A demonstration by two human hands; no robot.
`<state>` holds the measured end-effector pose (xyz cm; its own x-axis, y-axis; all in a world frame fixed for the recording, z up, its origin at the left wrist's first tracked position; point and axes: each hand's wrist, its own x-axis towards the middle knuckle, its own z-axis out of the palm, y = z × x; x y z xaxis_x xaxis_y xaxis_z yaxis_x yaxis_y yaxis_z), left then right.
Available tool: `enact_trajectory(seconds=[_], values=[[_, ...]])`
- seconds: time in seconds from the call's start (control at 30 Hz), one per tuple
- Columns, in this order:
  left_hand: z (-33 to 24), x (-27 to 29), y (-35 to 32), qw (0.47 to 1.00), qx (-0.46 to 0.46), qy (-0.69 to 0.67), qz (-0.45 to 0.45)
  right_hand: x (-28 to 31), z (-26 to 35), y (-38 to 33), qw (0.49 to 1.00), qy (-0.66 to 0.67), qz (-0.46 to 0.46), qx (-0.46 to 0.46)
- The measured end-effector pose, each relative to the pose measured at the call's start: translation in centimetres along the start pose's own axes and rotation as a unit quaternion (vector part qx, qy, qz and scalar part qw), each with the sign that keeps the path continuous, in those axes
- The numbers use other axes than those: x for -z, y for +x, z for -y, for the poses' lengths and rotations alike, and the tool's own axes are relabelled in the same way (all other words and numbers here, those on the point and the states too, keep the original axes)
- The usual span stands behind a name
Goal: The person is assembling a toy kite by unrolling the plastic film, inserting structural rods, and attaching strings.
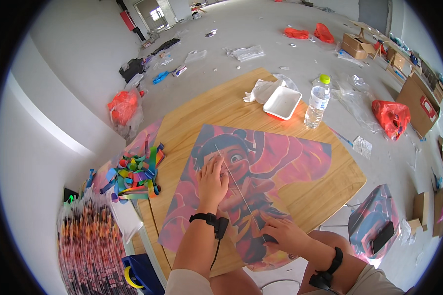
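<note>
A printed sheet (285, 152) with a cartoon figure in pink, red and dark blue lies flat on the wooden table. Across its middle runs a thin pale rod (240, 193), slanting from the figure's forehead down toward my right hand. My left hand (213, 177) rests palm down on the sheet, fingers stretched out, its fingertips beside the rod's upper part. Around the rod's lower end, the fingers of my right hand (282, 233) are closed; the fingertips are partly hidden. Both wrists wear black bands.
On the wooden table (187, 115) stand a white tray (282, 102) and a water bottle (318, 102). Colourful ribbon rolls (135, 172) are heaped at the left edge. Below them are stacked printed sheets (91, 246) and a blue tape dispenser (142, 275). A phone (383, 238) lies right.
</note>
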<state>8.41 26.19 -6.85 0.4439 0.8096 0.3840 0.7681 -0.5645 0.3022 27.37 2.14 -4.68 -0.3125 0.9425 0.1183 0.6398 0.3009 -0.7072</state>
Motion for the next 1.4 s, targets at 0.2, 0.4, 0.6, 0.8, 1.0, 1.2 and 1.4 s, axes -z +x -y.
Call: enact_trajectory(seconds=[0.2, 0.4, 0.6, 0.8, 1.0, 1.2, 1.4], values=[[0.2, 0.0, 0.0, 1.0, -0.017, -0.005, 0.009, 0.4, 0.5, 0.1, 1.0, -0.004, -0.001, -0.001], [0.2, 0.0, 0.0, 1.0, -0.02, 0.004, 0.015, 0.4, 0.6, 0.2, 1.0, -0.004, -0.002, -0.002], [0.2, -0.3, 0.0, 0.999, -0.014, 0.026, 0.016, 0.4, 0.3, 0.0, 1.0, 0.004, 0.011, -0.011], [0.3, -0.1, 0.1, 0.999, -0.016, 0.029, 0.014, 0.4, 0.7, 0.3, 1.0, -0.024, -0.001, -0.011], [0.4, -0.1, 0.0, 0.999, -0.01, 0.025, 0.016, -0.1, 0.6, 1.6, 0.997, -0.044, -0.044, -0.043], [-0.1, 0.0, 0.0, 1.0, -0.011, 0.02, 0.01, -0.8, 0.7, 3.6, 0.987, -0.089, -0.121, -0.059], [0.0, -0.2, -0.1, 0.999, -0.009, 0.034, 0.01, -1.1, 0.6, 5.7, 0.977, -0.098, -0.181, -0.062]])
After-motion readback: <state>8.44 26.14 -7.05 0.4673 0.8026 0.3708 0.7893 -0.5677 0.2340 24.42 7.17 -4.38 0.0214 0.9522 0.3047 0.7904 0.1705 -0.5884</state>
